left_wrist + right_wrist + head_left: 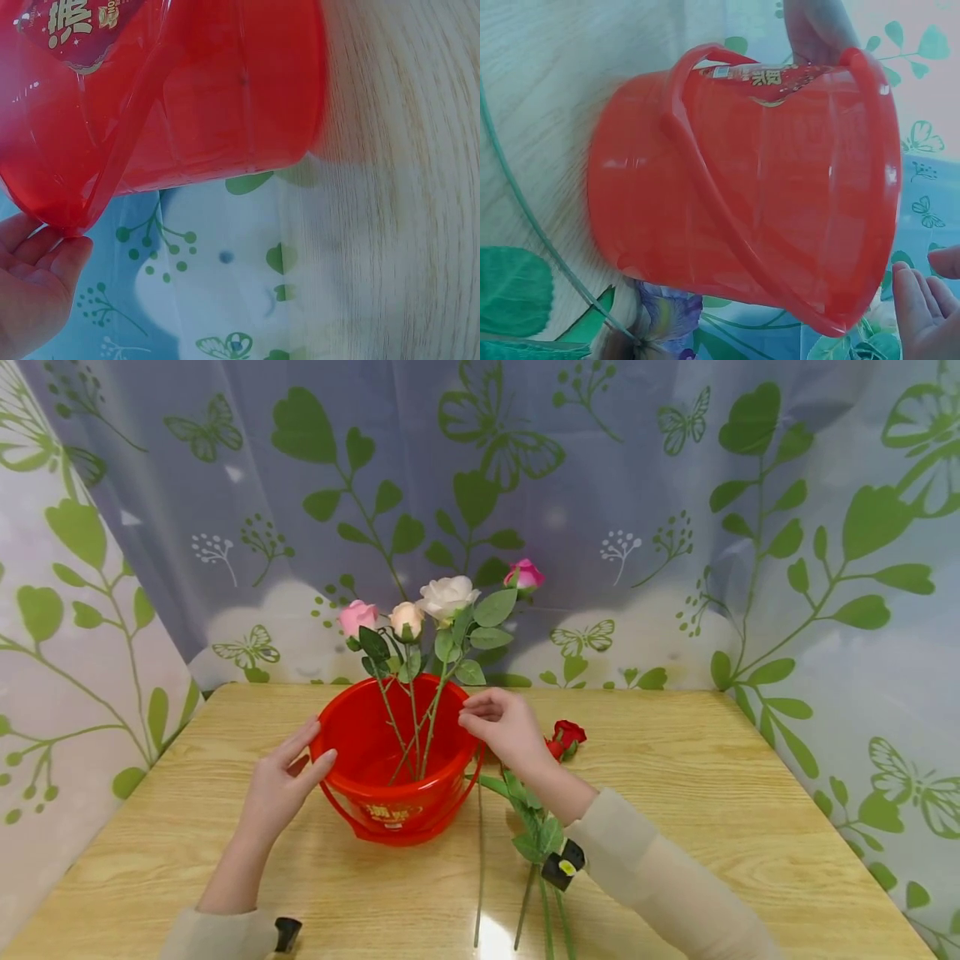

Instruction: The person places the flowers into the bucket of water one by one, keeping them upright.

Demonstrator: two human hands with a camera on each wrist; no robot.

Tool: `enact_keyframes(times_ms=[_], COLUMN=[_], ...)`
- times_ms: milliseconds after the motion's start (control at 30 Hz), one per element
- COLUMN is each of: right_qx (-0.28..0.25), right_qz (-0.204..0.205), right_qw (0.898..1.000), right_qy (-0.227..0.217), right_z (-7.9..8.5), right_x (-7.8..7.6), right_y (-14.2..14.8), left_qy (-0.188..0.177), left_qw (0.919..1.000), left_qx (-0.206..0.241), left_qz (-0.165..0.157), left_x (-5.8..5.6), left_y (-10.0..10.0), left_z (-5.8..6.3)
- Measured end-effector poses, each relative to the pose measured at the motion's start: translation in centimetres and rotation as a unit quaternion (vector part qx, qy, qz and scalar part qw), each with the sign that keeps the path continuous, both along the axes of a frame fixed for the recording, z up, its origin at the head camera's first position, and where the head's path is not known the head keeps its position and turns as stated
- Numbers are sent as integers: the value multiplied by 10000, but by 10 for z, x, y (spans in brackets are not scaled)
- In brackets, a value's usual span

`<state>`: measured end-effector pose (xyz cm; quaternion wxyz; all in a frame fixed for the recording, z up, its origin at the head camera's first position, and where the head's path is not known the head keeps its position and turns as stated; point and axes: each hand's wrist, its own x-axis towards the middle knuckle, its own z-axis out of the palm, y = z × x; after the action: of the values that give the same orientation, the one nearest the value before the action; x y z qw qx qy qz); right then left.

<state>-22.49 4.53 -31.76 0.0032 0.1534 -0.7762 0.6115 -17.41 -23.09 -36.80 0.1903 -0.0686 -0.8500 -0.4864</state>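
A red plastic bucket [397, 814] stands on the wooden table, its handle hanging down around the front. At its left rim, my left hand [277, 789] holds the edge between thumb and fingers, near the handle joint in the left wrist view. Beside the right rim hovers my right hand [510, 731], fingers loosely extended and nothing held. Several artificial roses lean inside: a pink rose [359, 619], a peach rose [407, 620], a white rose [447, 598] and a magenta rose [525, 575]. Part of the magenta one's stem is hidden behind leaves.
To the bucket's right, a red rose [568, 733] lies on the table [675, 827] with other stems and leaves [540, 839], partly under my right forearm. A purple flower [667, 315] shows in the right wrist view. A patterned curtain [600, 527] hangs behind.
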Motion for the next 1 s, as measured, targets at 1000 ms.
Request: enact_keyframes(times_ms=[1000], right_qx=[257], right_qz=[-403], right_qw=[9982], right_qy=[-361], right_z=[-29], right_x=[21], right_y=[54], left_qy=[67], left_qw=[10000], left_qx=[3], left_qz=[28], left_x=[0], left_y=[0], left_z=[0])
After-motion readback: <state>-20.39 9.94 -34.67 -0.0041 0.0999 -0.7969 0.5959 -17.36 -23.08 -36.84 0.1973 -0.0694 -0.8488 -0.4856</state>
